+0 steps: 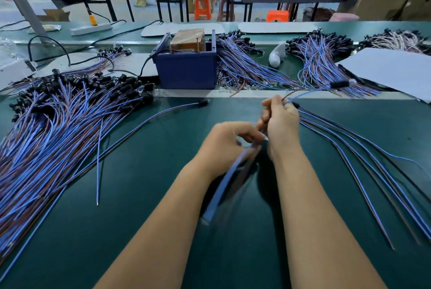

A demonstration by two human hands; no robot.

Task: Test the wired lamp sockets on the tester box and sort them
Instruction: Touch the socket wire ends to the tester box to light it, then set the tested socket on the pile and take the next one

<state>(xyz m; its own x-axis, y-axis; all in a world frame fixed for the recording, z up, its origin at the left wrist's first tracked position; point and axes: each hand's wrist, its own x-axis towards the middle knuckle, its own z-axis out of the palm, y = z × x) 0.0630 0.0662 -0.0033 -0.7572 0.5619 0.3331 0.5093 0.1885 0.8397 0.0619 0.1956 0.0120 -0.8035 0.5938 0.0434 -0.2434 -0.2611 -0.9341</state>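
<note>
Both hands met over the green table (116, 230) near the centre of the view. The left hand (229, 141) had its fingers curled, pinching a blurred blue wire (224, 186) that trailed down toward six o'clock; its end was smeared and could not be made out. The right hand (281, 120), just beside the left at about one o'clock from it, gripped a small bunch of wired sockets (363, 153). Their blue and brown leads fanned out from its fist toward four o'clock and lay across the table, and one black socket (340, 84) stood out past the fingers toward two o'clock.

The tester box (186, 68), a dark blue bin with a brown block in it, sat at twelve o'clock from the hands, well apart from them. A large heap of wired sockets (58, 111) filled the nine o'clock side of the table. One loose lead (149, 120) stretched from that heap toward the box. More bundles (245, 65) lay behind the box at one o'clock, with another pile (319, 60) further toward two o'clock. A white sheet (394, 72) rested at the two o'clock edge, and a white bag-like lump (276, 55) sat between the two far bundles.
</note>
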